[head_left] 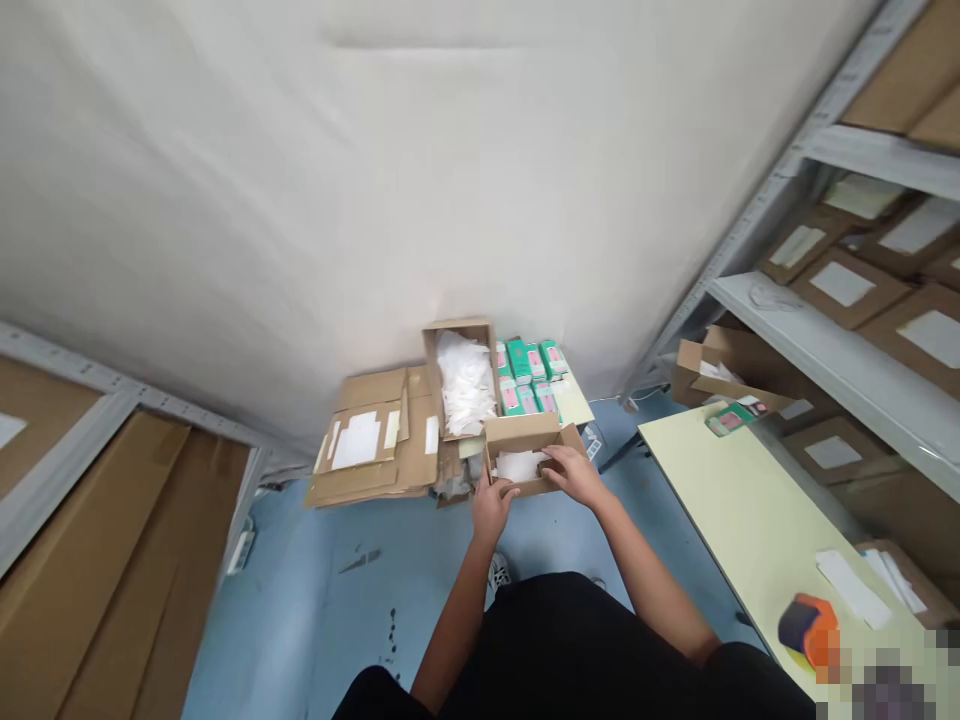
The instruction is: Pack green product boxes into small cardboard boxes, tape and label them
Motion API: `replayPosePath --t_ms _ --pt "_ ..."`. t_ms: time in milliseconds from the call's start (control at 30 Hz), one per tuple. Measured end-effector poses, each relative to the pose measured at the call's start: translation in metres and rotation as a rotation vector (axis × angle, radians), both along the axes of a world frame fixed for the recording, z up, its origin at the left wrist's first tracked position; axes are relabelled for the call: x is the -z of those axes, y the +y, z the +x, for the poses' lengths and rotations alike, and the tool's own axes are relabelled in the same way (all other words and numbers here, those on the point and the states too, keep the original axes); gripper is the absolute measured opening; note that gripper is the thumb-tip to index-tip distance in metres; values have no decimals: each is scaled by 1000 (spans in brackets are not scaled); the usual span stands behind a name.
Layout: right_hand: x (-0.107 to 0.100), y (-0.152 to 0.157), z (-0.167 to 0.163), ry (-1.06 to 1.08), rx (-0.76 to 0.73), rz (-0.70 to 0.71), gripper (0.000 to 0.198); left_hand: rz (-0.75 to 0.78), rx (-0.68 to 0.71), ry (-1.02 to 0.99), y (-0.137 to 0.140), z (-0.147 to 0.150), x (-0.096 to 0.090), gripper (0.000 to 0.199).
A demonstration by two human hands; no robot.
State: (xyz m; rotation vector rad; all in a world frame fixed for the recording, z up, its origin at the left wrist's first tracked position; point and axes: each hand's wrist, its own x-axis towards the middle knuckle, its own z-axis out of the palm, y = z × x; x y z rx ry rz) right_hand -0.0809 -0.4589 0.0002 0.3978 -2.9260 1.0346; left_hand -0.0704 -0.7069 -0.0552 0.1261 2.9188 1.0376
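An opened cardboard box (536, 432) with a white item (519, 465) inside is in front of me. My left hand (493, 503) is closed on its near left corner, thumb lying over the rim. At the near right side, my right hand (576, 474) grips the box edge with the fingers curled inward; the fingertips are partly hidden. Just beyond stands a larger open carton (431, 375) filled with crumpled white packing material (465, 385). Beside that are several green boxes with pink panels (531, 362).
Flattened cardboard (375, 480) is stacked to the left. On the right, a pale table (720, 480) carries a green box (731, 418), white paper (853, 588) and an orange tape dispenser (821, 635). Shelving with labelled cartons (844, 283) stands behind it; more cartons (112, 560) are at far left.
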Motion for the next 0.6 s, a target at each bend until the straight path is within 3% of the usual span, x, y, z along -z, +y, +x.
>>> replayPosePath --t_ms 200,400,600 --pt "17 122 70 74 379 39 51 2 232 15 105 6 -5 14" --pt "20 238 163 30 715 14 54 -16 557 -27 241 15 -12 13" --pt "27 324 261 89 1053 -6 55 2 842 -68 363 40 -22 13"
